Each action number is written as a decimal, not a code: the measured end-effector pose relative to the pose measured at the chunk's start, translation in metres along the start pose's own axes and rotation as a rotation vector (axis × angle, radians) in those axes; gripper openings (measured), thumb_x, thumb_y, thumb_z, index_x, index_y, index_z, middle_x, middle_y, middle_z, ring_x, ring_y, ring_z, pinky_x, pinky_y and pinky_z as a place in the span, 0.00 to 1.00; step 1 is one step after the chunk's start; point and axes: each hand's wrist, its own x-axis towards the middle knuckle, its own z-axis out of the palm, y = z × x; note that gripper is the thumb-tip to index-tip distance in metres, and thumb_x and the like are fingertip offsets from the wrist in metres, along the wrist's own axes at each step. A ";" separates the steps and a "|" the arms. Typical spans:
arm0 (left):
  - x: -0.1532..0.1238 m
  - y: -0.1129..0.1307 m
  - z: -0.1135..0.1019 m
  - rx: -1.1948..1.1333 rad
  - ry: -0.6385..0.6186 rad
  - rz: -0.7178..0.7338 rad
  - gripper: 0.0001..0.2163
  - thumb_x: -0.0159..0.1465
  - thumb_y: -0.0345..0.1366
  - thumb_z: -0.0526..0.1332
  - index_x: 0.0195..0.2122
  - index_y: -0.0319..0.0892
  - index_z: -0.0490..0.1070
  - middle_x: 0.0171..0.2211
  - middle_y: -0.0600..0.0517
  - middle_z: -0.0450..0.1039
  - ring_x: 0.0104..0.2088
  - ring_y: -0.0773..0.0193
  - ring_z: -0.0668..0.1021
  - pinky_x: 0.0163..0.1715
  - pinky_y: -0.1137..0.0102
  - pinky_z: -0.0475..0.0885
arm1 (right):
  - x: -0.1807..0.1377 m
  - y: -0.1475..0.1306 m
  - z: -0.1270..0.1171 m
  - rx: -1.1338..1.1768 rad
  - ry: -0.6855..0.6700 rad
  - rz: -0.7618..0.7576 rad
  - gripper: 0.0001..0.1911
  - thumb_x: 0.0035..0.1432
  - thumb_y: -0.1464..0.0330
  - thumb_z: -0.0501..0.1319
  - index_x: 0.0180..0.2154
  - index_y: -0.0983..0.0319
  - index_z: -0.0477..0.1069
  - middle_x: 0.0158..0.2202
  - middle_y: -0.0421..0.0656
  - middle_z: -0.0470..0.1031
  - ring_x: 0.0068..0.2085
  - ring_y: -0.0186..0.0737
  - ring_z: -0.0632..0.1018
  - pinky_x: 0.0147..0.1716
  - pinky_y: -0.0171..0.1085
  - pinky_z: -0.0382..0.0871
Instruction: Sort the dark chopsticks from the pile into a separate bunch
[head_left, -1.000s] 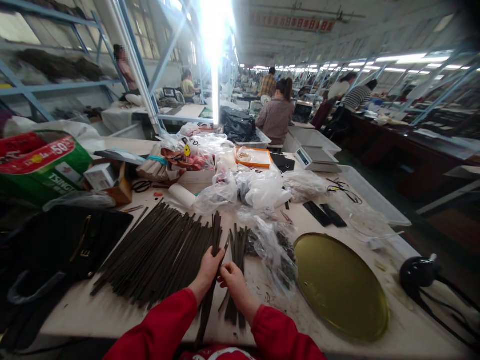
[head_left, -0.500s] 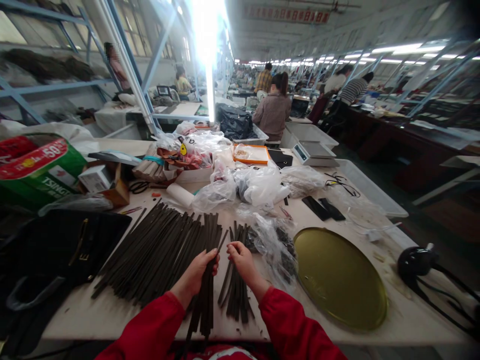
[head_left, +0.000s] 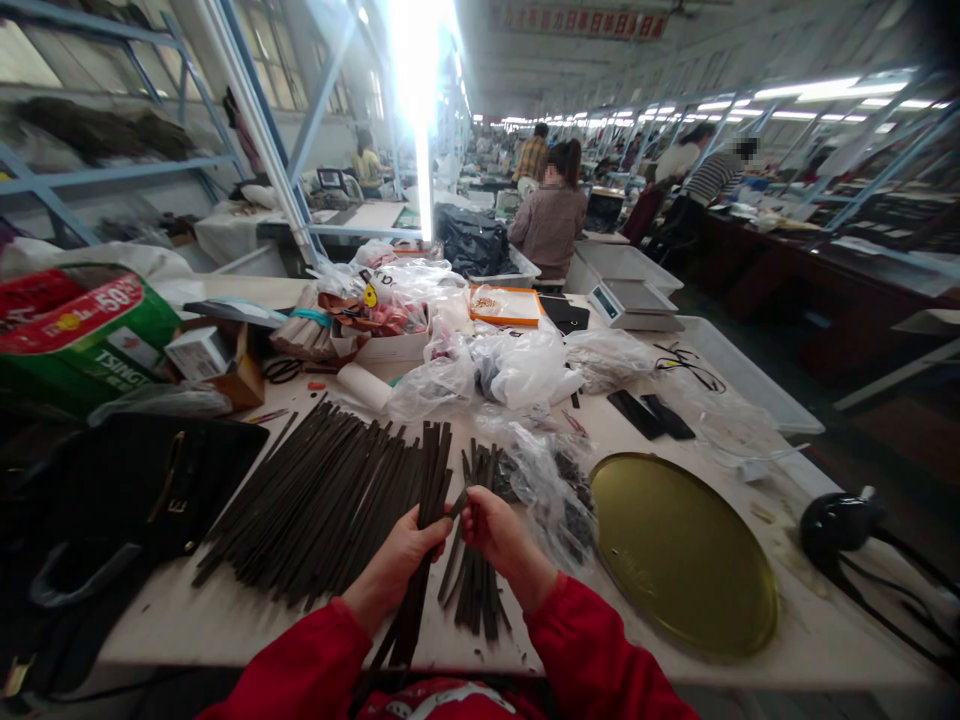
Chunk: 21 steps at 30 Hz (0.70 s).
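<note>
My left hand [head_left: 409,545] is closed around a bundle of dark strips [head_left: 435,460], which stands out above the fist and hangs below it toward the table's front edge. Close beside it, my right hand [head_left: 487,522] pinches the end of one dark strip [head_left: 459,503] that slants up from the left thumb. Left of my hands lies a wide spread of similar strips [head_left: 307,500]. A smaller pile of strips [head_left: 476,600] rests under and below my right hand.
A round gold tray [head_left: 686,560] lies on the right, near a black device with cables [head_left: 836,525]. Clear plastic bags [head_left: 517,365] crowd the middle. A black bag [head_left: 135,490] and a green package [head_left: 82,350] are at left. Several people sit farther back.
My right hand has come slightly lower and now pinches the tip of a strip at the left thumb. The bundle in my left hand has shifted a little. The view has moved slightly.
</note>
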 end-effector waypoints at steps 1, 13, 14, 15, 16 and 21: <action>-0.001 0.001 0.001 -0.017 -0.016 -0.015 0.18 0.47 0.38 0.66 0.37 0.36 0.67 0.20 0.57 0.65 0.17 0.76 0.63 0.17 0.78 0.56 | -0.001 0.000 -0.001 0.128 -0.056 0.134 0.08 0.48 0.66 0.56 0.26 0.66 0.63 0.16 0.35 0.61 0.17 0.24 0.61 0.17 0.25 0.54; -0.017 0.005 0.009 -0.107 -0.014 -0.068 0.14 0.47 0.36 0.66 0.33 0.37 0.69 0.16 0.59 0.62 0.17 0.76 0.62 0.17 0.79 0.56 | -0.020 0.007 0.009 0.064 0.039 0.008 0.09 0.45 0.66 0.59 0.23 0.66 0.63 0.16 0.34 0.59 0.17 0.24 0.60 0.16 0.26 0.54; -0.018 0.005 0.008 -0.075 -0.022 -0.060 0.15 0.47 0.37 0.66 0.34 0.37 0.69 0.16 0.59 0.61 0.17 0.76 0.62 0.17 0.79 0.55 | -0.018 0.005 0.007 0.050 0.061 -0.064 0.10 0.44 0.66 0.60 0.22 0.65 0.61 0.16 0.34 0.60 0.17 0.24 0.61 0.16 0.26 0.54; -0.018 0.007 0.006 -0.036 -0.035 -0.060 0.16 0.47 0.38 0.66 0.35 0.37 0.68 0.15 0.59 0.61 0.16 0.76 0.61 0.16 0.79 0.54 | -0.016 0.002 0.004 0.056 0.081 -0.127 0.11 0.43 0.66 0.61 0.22 0.64 0.60 0.17 0.34 0.60 0.18 0.24 0.61 0.16 0.26 0.55; -0.018 0.008 0.002 0.008 -0.049 -0.067 0.17 0.47 0.39 0.66 0.36 0.36 0.68 0.15 0.59 0.60 0.16 0.76 0.61 0.16 0.79 0.53 | -0.013 -0.003 -0.001 0.076 0.109 -0.184 0.12 0.42 0.66 0.62 0.22 0.64 0.59 0.17 0.34 0.61 0.18 0.24 0.62 0.16 0.26 0.55; -0.029 0.010 -0.037 0.236 -0.115 -0.137 0.17 0.47 0.41 0.66 0.33 0.37 0.67 0.19 0.57 0.64 0.15 0.76 0.62 0.15 0.78 0.52 | -0.005 -0.037 -0.038 0.182 0.361 -0.420 0.11 0.43 0.66 0.62 0.25 0.62 0.59 0.18 0.33 0.61 0.19 0.25 0.63 0.17 0.27 0.59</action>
